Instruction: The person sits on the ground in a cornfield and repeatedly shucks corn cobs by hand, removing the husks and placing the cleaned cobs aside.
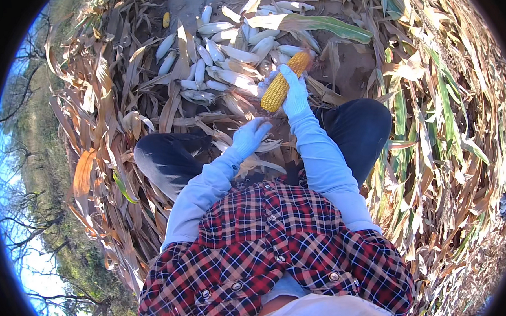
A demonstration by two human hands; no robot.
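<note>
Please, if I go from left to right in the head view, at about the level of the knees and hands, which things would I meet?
Orange leaf → left knee → left hand → yellow cob in the right hand → right knee.

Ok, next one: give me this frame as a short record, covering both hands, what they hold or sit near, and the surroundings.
Right hand: pale-gloved, gripping a bare yellow corn cob
Left hand: pale-gloved, below and left of the cob; whether it holds anything is unclear
Ahead: loose pile of pale, tapered corn ears
Over the pile: long green-and-tan leaf blade
Both sides: dry tan corn leaves
Clothing: red-and-black plaid shirt, dark trousers
</note>
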